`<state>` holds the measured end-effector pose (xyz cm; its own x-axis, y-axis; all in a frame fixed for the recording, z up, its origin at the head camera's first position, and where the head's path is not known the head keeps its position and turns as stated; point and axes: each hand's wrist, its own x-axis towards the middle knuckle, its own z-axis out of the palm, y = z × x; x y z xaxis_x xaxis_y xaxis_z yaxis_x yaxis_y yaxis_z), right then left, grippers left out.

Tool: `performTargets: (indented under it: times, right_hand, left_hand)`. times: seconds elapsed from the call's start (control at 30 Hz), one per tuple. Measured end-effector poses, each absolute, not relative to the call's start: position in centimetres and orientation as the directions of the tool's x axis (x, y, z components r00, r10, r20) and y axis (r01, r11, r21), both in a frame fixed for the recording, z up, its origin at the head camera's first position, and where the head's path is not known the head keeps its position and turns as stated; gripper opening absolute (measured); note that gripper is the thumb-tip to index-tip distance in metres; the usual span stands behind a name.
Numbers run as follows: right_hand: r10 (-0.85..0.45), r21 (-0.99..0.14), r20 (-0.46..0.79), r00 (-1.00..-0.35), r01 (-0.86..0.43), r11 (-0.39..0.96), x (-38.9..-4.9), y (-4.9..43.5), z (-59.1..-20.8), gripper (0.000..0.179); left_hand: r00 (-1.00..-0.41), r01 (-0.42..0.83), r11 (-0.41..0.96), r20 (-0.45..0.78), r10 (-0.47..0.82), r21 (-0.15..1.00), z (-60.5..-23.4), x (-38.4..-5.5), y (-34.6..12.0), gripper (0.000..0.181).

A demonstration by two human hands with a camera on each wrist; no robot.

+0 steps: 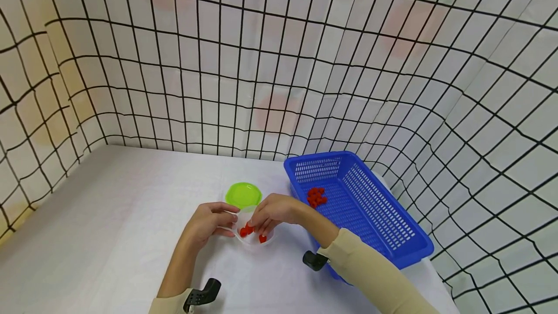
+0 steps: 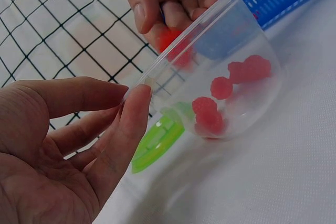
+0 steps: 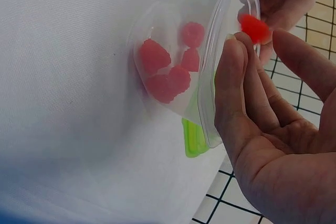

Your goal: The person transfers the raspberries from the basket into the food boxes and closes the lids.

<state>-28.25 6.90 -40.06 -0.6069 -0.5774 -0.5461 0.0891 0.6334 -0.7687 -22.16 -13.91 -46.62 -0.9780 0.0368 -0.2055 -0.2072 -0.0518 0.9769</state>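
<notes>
A clear plastic tub (image 2: 247, 30) stands on the white tabletop with several red raspberries (image 2: 221, 88) lying inside. My left hand (image 1: 212, 221) pinches its rim from the left, thumb and fingers at the edge. Over the tub's mouth is my right hand (image 1: 272, 212), its thumb and fingertips parted. A single raspberry (image 3: 255, 28), blurred while the fingers look sharp, is just off those fingertips at the rim. Behind the tub a green lid (image 1: 243, 195) lies flat.
To the right stands a blue plastic basket (image 1: 379, 197) with a small cluster of red raspberries (image 1: 316, 197) at its left side. Black wire mesh (image 1: 261, 62) in front of white sheeting encloses the back and sides of the table.
</notes>
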Motion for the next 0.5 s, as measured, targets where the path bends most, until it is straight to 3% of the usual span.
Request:
performTargets:
  times: [0.5]
  right_hand:
    - [-0.595,-0.781,-0.536,-0.599,0.085,0.619,-28.22,7.06,-39.94,0.03]
  left_hand:
    - [-0.976,-0.217,-0.046,-0.216,0.028,0.975,-46.67,-22.25,-13.92,0.026]
